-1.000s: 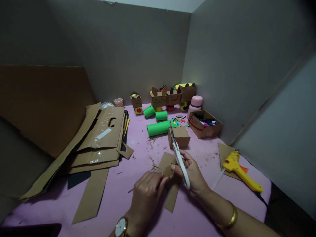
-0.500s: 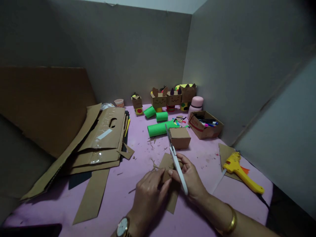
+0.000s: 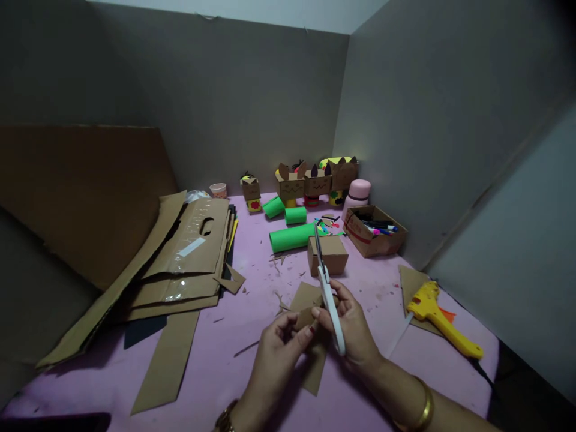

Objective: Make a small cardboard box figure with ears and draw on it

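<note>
My right hand point(image 3: 353, 327) grips white-handled scissors point(image 3: 328, 294), whose blades point up and away towards a small closed cardboard box point(image 3: 327, 254). Its fingertips also touch a small brown cardboard piece point(image 3: 305, 315). My left hand point(image 3: 274, 360) pinches that same piece from the left, fingers closed on it. Under both hands a longer cardboard strip point(image 3: 310, 372) lies flat on the pink table top point(image 3: 252, 327). Small cardboard slivers are scattered just beyond the hands.
Flattened cardboard sheets point(image 3: 180, 258) are stacked at the left and a strip point(image 3: 168, 360) lies near the front. A yellow glue gun point(image 3: 438, 318) lies at the right. Green paper tubes point(image 3: 290, 236), a marker box point(image 3: 375, 230), a pink bottle point(image 3: 357, 193) and cardboard figures point(image 3: 310, 179) stand at the back.
Both hands have lifted slightly and drawn together on the small cardboard piece. The scissors swung a little left, then back upright. The view has tilted down slightly.
</note>
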Action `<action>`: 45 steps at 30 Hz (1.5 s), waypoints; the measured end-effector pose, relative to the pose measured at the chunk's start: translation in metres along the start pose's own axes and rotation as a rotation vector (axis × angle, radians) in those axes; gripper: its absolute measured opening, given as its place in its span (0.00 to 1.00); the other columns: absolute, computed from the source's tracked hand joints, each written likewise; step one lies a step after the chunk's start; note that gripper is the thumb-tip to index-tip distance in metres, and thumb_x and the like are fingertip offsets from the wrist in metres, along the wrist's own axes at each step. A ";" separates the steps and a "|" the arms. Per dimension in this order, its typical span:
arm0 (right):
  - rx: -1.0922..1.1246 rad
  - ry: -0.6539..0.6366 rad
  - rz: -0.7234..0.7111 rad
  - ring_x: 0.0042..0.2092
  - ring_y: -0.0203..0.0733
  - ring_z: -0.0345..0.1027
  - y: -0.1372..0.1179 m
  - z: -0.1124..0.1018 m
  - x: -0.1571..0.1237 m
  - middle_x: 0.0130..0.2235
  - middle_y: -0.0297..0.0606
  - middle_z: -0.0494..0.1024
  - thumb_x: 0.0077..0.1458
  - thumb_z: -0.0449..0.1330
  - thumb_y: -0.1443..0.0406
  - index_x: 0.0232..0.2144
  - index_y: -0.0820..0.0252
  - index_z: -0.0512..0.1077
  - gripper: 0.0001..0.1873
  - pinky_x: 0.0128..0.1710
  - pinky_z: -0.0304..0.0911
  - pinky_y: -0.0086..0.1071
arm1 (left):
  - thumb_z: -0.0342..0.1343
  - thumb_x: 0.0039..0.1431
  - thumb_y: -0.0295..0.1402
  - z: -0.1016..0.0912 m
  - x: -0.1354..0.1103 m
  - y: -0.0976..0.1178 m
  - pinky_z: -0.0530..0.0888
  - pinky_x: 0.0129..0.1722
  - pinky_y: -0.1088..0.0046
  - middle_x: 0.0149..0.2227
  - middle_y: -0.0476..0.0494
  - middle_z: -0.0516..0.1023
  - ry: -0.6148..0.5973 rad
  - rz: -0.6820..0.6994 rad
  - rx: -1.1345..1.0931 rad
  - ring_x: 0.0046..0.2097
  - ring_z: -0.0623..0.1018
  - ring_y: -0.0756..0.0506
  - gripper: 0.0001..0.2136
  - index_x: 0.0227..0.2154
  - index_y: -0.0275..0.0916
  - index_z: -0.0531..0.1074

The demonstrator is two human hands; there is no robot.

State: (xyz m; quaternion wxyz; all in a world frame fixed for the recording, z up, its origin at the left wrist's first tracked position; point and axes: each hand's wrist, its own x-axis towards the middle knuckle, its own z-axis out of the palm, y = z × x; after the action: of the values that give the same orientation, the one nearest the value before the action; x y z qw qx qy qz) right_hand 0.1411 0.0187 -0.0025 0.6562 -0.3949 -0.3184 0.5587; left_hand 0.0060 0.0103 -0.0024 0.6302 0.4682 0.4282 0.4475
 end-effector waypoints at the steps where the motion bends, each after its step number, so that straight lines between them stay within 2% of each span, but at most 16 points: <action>1: 0.002 0.005 0.004 0.29 0.34 0.67 0.000 0.000 0.000 0.29 0.27 0.75 0.31 0.71 0.73 0.43 0.54 0.69 0.33 0.30 0.65 0.26 | 0.66 0.48 0.36 0.002 0.000 -0.001 0.72 0.38 0.68 0.34 0.39 0.81 -0.021 -0.037 -0.077 0.36 0.77 0.43 0.11 0.33 0.35 0.79; 7: -0.024 -0.030 0.020 0.26 0.32 0.64 -0.003 0.002 -0.002 0.26 0.25 0.72 0.32 0.72 0.73 0.45 0.54 0.69 0.34 0.26 0.63 0.25 | 0.66 0.49 0.32 0.003 0.000 -0.009 0.71 0.38 0.70 0.34 0.39 0.81 -0.031 -0.157 -0.274 0.35 0.77 0.45 0.09 0.33 0.33 0.79; 11: -0.027 -0.039 0.006 0.26 0.32 0.64 -0.002 0.002 -0.003 0.27 0.26 0.73 0.33 0.73 0.71 0.45 0.54 0.69 0.34 0.26 0.63 0.24 | 0.67 0.48 0.32 0.003 0.001 -0.011 0.70 0.43 0.70 0.33 0.39 0.81 -0.016 -0.166 -0.367 0.37 0.77 0.46 0.09 0.32 0.33 0.79; 16: -0.041 -0.051 -0.018 0.29 0.33 0.67 0.000 0.000 -0.001 0.29 0.27 0.75 0.33 0.73 0.70 0.44 0.54 0.70 0.32 0.29 0.65 0.26 | 0.67 0.48 0.31 0.003 0.002 -0.009 0.72 0.35 0.77 0.28 0.42 0.81 0.004 -0.148 -0.393 0.31 0.76 0.50 0.07 0.27 0.31 0.78; 18: -0.024 -0.045 -0.031 0.29 0.33 0.68 0.000 -0.002 0.001 0.28 0.27 0.76 0.32 0.74 0.71 0.43 0.53 0.71 0.32 0.31 0.65 0.25 | 0.66 0.48 0.29 0.003 0.003 -0.007 0.73 0.32 0.78 0.25 0.44 0.80 0.036 -0.224 -0.483 0.27 0.76 0.51 0.05 0.26 0.31 0.78; 20: -0.002 -0.048 -0.036 0.30 0.33 0.69 -0.002 -0.003 0.003 0.28 0.27 0.78 0.31 0.74 0.72 0.43 0.52 0.71 0.33 0.31 0.65 0.25 | 0.63 0.51 0.24 0.003 0.003 -0.004 0.74 0.28 0.79 0.23 0.44 0.79 0.115 -0.358 -0.609 0.24 0.76 0.52 0.03 0.24 0.31 0.76; 22: 0.012 -0.080 -0.035 0.28 0.32 0.69 -0.005 -0.005 0.004 0.29 0.28 0.79 0.32 0.74 0.72 0.44 0.51 0.71 0.33 0.29 0.65 0.23 | 0.58 0.55 0.20 0.003 0.003 -0.001 0.75 0.25 0.79 0.21 0.43 0.79 0.182 -0.494 -0.732 0.21 0.77 0.52 0.06 0.23 0.30 0.75; 25: 0.022 -0.152 -0.040 0.27 0.29 0.68 -0.009 -0.006 0.001 0.31 0.29 0.81 0.33 0.74 0.73 0.44 0.50 0.71 0.33 0.26 0.64 0.20 | 0.51 0.60 0.19 0.004 0.002 0.003 0.76 0.21 0.78 0.19 0.40 0.78 0.176 -0.608 -0.854 0.19 0.77 0.51 0.10 0.25 0.27 0.74; 29: 0.032 -0.198 -0.029 0.28 0.29 0.69 -0.012 -0.006 -0.004 0.31 0.28 0.81 0.30 0.74 0.75 0.43 0.49 0.72 0.35 0.28 0.66 0.19 | 0.48 0.63 0.20 0.005 -0.002 0.004 0.77 0.21 0.78 0.18 0.41 0.77 0.104 -0.651 -0.931 0.18 0.78 0.50 0.11 0.28 0.27 0.73; 34: 0.041 -0.211 -0.021 0.28 0.29 0.72 -0.012 -0.004 -0.006 0.28 0.26 0.80 0.30 0.74 0.76 0.42 0.48 0.73 0.35 0.29 0.69 0.20 | 0.49 0.63 0.21 0.007 -0.006 0.002 0.78 0.24 0.78 0.23 0.40 0.79 0.005 -0.697 -1.013 0.21 0.78 0.51 0.07 0.34 0.27 0.72; 42: -0.008 -0.170 -0.070 0.28 0.30 0.72 -0.010 -0.003 -0.008 0.28 0.27 0.80 0.31 0.74 0.75 0.42 0.49 0.73 0.33 0.30 0.70 0.20 | 0.49 0.62 0.20 0.009 -0.007 0.005 0.77 0.23 0.79 0.22 0.41 0.79 0.048 -0.693 -0.954 0.20 0.78 0.51 0.07 0.32 0.29 0.72; 45: -0.027 -0.114 -0.095 0.29 0.31 0.72 -0.012 -0.004 -0.005 0.28 0.27 0.79 0.32 0.74 0.72 0.42 0.50 0.73 0.32 0.30 0.69 0.21 | 0.52 0.60 0.20 0.010 -0.006 0.002 0.76 0.23 0.79 0.21 0.42 0.79 0.068 -0.666 -0.906 0.19 0.77 0.52 0.06 0.31 0.29 0.73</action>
State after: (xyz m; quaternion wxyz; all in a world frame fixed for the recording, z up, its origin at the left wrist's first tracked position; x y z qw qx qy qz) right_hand 0.1493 0.0123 0.0060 0.6573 -0.3559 -0.3812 0.5440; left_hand 0.0135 0.0026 0.0023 0.8613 -0.0245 0.3382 0.3783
